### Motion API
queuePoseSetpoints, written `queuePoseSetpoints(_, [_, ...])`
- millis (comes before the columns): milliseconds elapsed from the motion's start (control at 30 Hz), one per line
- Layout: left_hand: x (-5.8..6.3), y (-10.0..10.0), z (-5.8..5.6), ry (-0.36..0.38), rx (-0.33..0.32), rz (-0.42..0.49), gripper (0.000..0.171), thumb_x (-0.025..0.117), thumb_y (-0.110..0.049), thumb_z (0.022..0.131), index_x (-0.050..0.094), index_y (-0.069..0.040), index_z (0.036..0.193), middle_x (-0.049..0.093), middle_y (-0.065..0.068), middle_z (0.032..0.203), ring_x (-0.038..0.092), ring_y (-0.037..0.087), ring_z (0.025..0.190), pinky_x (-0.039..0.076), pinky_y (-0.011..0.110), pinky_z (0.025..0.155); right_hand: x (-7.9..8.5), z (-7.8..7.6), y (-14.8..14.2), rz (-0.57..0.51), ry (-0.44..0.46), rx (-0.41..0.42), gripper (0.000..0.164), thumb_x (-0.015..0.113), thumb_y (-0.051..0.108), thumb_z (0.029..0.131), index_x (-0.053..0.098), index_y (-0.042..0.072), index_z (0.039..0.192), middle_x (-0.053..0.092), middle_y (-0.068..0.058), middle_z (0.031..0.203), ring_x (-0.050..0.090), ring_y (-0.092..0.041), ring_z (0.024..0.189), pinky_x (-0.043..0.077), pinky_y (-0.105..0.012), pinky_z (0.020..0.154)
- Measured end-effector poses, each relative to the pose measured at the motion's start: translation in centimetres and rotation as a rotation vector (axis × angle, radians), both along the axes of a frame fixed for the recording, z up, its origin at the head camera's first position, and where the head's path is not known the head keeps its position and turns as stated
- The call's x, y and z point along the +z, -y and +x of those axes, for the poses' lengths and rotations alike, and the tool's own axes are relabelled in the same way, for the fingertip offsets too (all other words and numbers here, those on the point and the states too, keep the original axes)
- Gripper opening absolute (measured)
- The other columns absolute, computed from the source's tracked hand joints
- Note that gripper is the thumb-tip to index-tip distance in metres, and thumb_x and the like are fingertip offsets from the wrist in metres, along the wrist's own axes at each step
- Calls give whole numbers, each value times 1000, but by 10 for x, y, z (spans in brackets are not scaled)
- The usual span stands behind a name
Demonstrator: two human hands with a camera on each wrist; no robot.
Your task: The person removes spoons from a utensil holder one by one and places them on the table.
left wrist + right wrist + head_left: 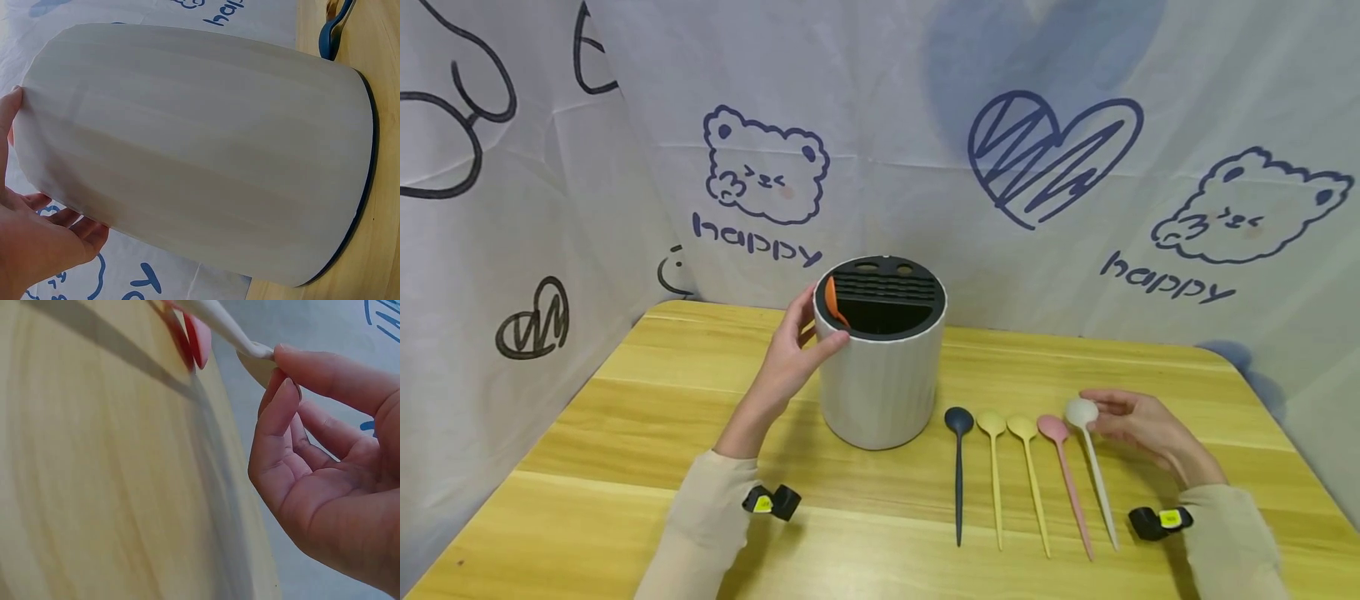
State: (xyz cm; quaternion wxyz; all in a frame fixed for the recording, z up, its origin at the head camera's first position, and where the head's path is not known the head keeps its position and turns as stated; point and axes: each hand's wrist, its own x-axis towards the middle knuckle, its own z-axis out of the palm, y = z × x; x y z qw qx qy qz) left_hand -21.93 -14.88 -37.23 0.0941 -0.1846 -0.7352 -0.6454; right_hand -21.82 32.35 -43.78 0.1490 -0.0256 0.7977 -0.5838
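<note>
A white ribbed utensil holder [880, 392] with a black slotted lid stands upright on the table. My left hand [793, 346] grips its upper left side, thumb near the front rim and fingers round the back; they also show against the wall in the left wrist view. An orange utensil [832, 302] stands inside at the lid's left edge, its lower part hidden. At the right, my right hand [1138, 425] pinches the head of a white spoon [1097, 475] between thumb and fingers. In the right wrist view, the spoon's neck [240, 337] runs up from those fingertips.
Left of the white spoon lie a pink spoon [1067, 467], two yellow spoons [995, 467] and a dark blue spoon [958, 467], side by side with heads toward the back. A printed white cloth [887, 200] hangs behind the wooden table [850, 550].
</note>
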Motion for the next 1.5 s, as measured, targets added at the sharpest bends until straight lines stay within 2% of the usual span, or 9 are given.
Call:
queuePoseSetpoints(133, [0,0,-1,4,0,1,77,64,-20,87,25,-10,153,31,9,152,30,24,137,26,45,113,-3,-1,-2,-16,21,-2,67,69,3,87,33,-16,140,64,-4,112,63,-9,93,55,-30,79])
queuePoseSetpoints(400, [-1,1,-2,0,0,-3,78,65,-23,87,25,-10,153,31,8,153,29,23,138,25,45,113,-9,-3,-4,28,58,-26,70,71,3,85,32,-17,140,63,-10,116,63,-9,92,55,-30,79])
queuePoseSetpoints(633, [-1,1,-3,0,-1,-14,78,65,-25,88,25,-11,153,30,8,153,29,24,139,24,46,113,-12,-4,-6,45,65,1,66,70,2,86,35,-18,138,63,-13,117,62,-9,93,55,-30,80])
queuePoseSetpoints(1033, [-2,1,-2,-13,-6,-13,79,66,-29,87,25,-11,153,30,8,154,28,24,139,24,46,113,-10,-2,-3,206,30,5,64,73,9,85,42,-16,135,58,-21,122,59,-14,93,54,-27,77])
queuePoseSetpoints(1200, [-2,2,-2,-9,-5,-12,78,66,-28,88,25,-11,153,30,7,154,29,23,139,24,46,113,-12,-2,-3,218,14,4,63,73,7,83,43,-16,134,58,-22,120,58,-16,94,54,-28,77])
queuePoseSetpoints(1500, [-3,2,-2,-2,-5,-8,79,66,-29,87,25,-12,153,29,7,154,28,23,139,24,45,113,-13,-5,-1,283,-8,-37,63,76,10,82,47,-13,133,61,-13,111,55,-17,91,52,-26,71])
